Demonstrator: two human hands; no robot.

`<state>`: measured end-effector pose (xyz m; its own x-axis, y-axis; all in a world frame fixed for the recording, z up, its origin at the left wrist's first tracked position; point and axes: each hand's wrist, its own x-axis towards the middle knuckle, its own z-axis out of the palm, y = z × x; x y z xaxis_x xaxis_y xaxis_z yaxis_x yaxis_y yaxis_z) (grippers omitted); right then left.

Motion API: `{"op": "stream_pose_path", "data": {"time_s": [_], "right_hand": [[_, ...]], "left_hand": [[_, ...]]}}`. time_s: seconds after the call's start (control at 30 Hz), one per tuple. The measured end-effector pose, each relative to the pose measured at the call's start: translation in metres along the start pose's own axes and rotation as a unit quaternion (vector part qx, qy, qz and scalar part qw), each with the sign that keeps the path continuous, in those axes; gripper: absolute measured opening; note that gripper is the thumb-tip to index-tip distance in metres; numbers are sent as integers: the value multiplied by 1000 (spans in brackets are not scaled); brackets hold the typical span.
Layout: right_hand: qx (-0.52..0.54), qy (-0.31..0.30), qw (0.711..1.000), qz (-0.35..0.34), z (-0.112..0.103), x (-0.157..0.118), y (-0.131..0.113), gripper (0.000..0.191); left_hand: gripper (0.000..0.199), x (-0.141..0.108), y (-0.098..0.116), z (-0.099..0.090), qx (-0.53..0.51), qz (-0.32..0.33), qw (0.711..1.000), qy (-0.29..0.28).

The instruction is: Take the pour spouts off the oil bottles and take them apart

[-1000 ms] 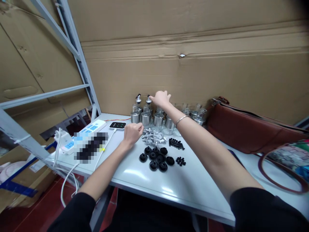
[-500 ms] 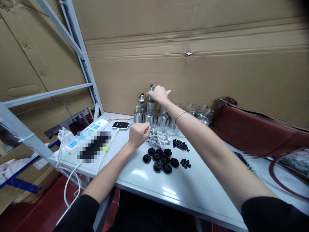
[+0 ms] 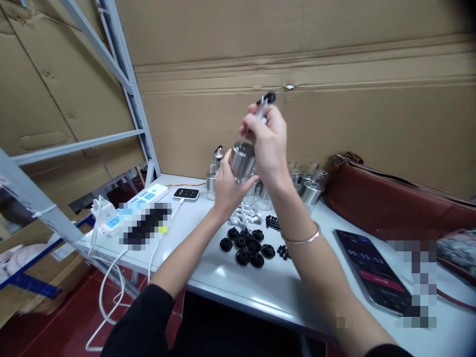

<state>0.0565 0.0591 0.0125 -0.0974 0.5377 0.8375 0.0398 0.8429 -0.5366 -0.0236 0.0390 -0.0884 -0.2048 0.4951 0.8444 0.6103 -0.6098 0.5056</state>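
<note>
A bottle with a shiny metal sleeve (image 3: 243,161) is held up above the table, tilted, its top leaning right. A pourer spout with a black flip cap (image 3: 267,100) tops it. My right hand (image 3: 270,141) is closed around the neck just under this spout, hiding the glass there. Around the lower metal part, my left hand (image 3: 228,187) cups the bottle, thumb stretched beneath it. Below the hands lie a pile of silver-grey spout parts (image 3: 243,215), several round black stoppers (image 3: 253,246) and small black pieces (image 3: 283,252).
Several metal-sleeved glass bottles (image 3: 312,192) stand along the cardboard wall (image 3: 208,109); one at left has a pourer (image 3: 218,152). A power strip (image 3: 148,195) and a white-edged device (image 3: 186,194) lie left. Right are a phone (image 3: 372,270) and a brown bag (image 3: 383,198).
My right hand has lifted the bottle from the back row and brought it nearer, tilting it. My left hand has risen from the table, opened from a fist and taken its metal body.
</note>
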Motion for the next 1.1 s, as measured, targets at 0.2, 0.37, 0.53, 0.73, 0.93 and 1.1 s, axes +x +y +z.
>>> {"op": "stream_pose_path", "data": {"time_s": [0.2,0.37,0.53,0.73,0.93,1.1], "right_hand": [[83,48,991,89,-3,-25,-9,41],[122,28,983,135,-21,-22,-13,49],[196,-50,961,189,-34,-19,-12,50],[235,-78,953,175,-36,-15,1,44],[204,-13,975,87,-32,-12,15,33],[75,46,996,9,-38,-18,-2,22]], "left_hand": [[59,-17,3,-5,1,-62,995,-79],[54,-12,11,-19,-147,-123,953,-233],[49,-9,13,-26,-466,-252,686,-499],[59,-17,6,-21,-587,-317,538,-515],[41,-10,0,-28,-532,-256,653,-473],[44,-4,0,-31,-369,-240,797,-413]]}}
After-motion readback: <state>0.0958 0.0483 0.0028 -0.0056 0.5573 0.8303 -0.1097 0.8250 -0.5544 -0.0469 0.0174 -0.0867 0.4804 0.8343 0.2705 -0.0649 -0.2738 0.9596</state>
